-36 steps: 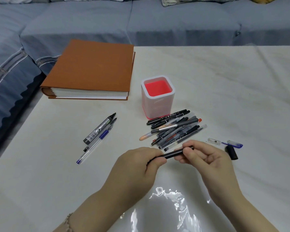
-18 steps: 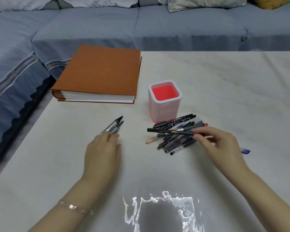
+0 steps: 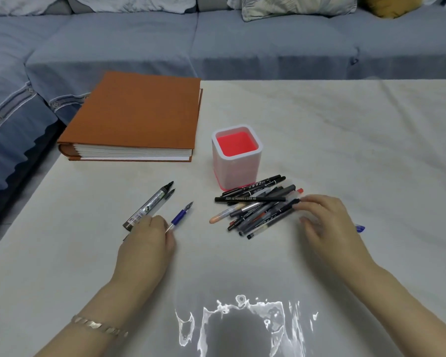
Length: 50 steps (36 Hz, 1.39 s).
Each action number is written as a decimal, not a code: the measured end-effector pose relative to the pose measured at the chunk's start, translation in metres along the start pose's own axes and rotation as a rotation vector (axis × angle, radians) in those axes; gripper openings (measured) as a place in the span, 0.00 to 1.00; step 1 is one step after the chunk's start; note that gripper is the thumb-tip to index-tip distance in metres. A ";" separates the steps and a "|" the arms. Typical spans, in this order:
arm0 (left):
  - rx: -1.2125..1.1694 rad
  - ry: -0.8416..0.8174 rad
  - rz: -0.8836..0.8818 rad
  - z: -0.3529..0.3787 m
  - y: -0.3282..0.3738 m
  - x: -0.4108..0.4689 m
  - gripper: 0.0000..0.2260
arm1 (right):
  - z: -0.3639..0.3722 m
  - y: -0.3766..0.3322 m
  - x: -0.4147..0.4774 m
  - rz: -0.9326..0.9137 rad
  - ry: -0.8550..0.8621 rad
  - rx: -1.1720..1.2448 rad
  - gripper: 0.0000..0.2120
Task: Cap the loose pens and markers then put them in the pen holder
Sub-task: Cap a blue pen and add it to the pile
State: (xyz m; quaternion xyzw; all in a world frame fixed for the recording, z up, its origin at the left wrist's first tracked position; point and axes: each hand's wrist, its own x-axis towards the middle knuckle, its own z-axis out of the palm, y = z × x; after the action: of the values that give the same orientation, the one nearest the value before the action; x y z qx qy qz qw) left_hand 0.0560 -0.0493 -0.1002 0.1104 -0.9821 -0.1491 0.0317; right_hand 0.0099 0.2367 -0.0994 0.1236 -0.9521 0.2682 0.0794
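Glossy pale surface [image 3: 358, 155]: left hand [image 3: 144, 244] grip pinches slim clear blue-banded pen [image 3: 178, 219]; right hand [image 3: 328, 224] grip apart, fingertips touching slender pen pile [image 3: 258, 211], just near of square white red-lined pen holder [image 3: 236, 172].

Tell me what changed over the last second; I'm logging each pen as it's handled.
The black pen both hands held now lies across the pen pile; the right hand let go and is at the pile's right end. The left hand moved left and gripped the blue-grip pen. The pen holder, orange book and grey marker stayed put.
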 end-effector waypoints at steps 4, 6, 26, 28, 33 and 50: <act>-0.198 -0.017 0.083 -0.005 0.026 -0.007 0.06 | -0.022 0.027 -0.014 0.162 -0.032 -0.070 0.12; -0.282 -0.047 0.105 -0.005 0.037 -0.010 0.05 | -0.031 0.040 -0.015 0.248 -0.037 -0.109 0.12; -0.631 -0.172 0.171 -0.022 0.078 -0.027 0.05 | -0.045 0.008 -0.005 0.156 -0.091 0.119 0.04; -0.632 -0.164 0.184 -0.025 0.079 -0.028 0.05 | -0.048 -0.015 -0.007 0.060 -0.080 0.266 0.08; -0.641 -0.139 0.218 -0.035 0.079 -0.031 0.05 | -0.047 -0.042 -0.009 -0.030 -0.084 0.358 0.14; -0.582 -0.136 0.277 -0.036 0.071 -0.035 0.04 | -0.041 -0.062 -0.008 -0.044 -0.108 0.481 0.13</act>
State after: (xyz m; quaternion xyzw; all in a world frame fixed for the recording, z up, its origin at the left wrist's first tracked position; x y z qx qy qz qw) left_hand 0.0790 0.0143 -0.0459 -0.0482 -0.9039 -0.4247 0.0161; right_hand 0.0383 0.2084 -0.0361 0.1739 -0.8608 0.4783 0.0026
